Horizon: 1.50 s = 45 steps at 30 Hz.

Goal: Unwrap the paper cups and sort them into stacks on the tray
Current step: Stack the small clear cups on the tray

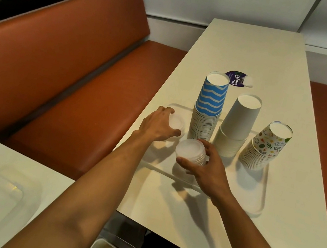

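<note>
– Grip status on the loose cups?
– Holding short stack of small translucent white cups (190, 153) in right hand (208, 170), lower centre of frame; thumb on near wall, fingers curled round far side. Low over flat white plastic tray (265, 190); cannot tell whether touching down.
– Left?
– Covering second small translucent white cup (176, 124) with left hand (157, 126), left of centre, at tray's left end; fingers curled over far rim, thumb on near side. Single cup or short stack, cannot tell.
– Handling?
– Probably very light, thin-walled, easy to dent. Likely slick, nested ones prone to sticking. Best taken by side wall near rim, thumb opposed to fingers, light squeeze only. Set down square, rim flat, before letting go.
– Neighbours?
– Three upside-down stacks across middle of frame, same tray: blue-and-white zigzag paper cups (208, 110), plain white paper cups (237, 123), paper cups with multicolour doodle print (265, 146). Tall, narrow, tippy by the look. Keep wrists off zigzag stack, just beside both hands.
– Progress?
– Looks near the end: no wrapper seen on tray, only the two translucent lots to merge or place.
</note>
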Available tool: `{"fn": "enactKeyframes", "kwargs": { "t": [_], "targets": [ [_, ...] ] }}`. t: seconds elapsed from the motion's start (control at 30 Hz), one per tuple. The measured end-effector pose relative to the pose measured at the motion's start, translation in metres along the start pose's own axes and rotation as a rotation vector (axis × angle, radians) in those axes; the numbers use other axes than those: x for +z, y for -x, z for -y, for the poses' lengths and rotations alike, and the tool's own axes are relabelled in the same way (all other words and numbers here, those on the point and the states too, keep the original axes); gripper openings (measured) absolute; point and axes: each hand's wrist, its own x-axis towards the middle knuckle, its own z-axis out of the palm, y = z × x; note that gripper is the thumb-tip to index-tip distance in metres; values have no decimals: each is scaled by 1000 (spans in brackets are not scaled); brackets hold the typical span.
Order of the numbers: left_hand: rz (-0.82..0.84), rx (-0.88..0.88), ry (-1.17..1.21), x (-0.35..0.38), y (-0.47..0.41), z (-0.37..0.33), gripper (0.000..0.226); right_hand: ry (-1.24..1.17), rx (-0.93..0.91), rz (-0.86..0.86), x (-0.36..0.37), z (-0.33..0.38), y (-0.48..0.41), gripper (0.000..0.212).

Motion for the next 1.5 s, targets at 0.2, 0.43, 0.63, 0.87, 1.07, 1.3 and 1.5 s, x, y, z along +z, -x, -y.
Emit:
{"fn": "enactKeyframes", "kwargs": {
  "t": [0.2,0.43,0.63,0.87,1.07,1.3,1.5],
  "targets": [
    [19,3,46,3,-4,-1,89,3,-2,-2,0,-2,-1,91],
    [66,35,145,4,-1,9,92,13,8,5,1,0,-1,91],
    [50,52,122,4,-3,7,90,16,5,-2,3,5,2,91],
    [108,74,129,-2,2,13,110,23,12,5,2,9,6,89],
    [-43,-45,477,-13,43,16,72,22,16,10,5,12,10,100],
    [166,5,715,2,110,-3,95,67,-31,51,9,15,16,90],
    [65,-8,662,10,123,-3,84,123,-37,66,11,16,24,100]
  ]
}}
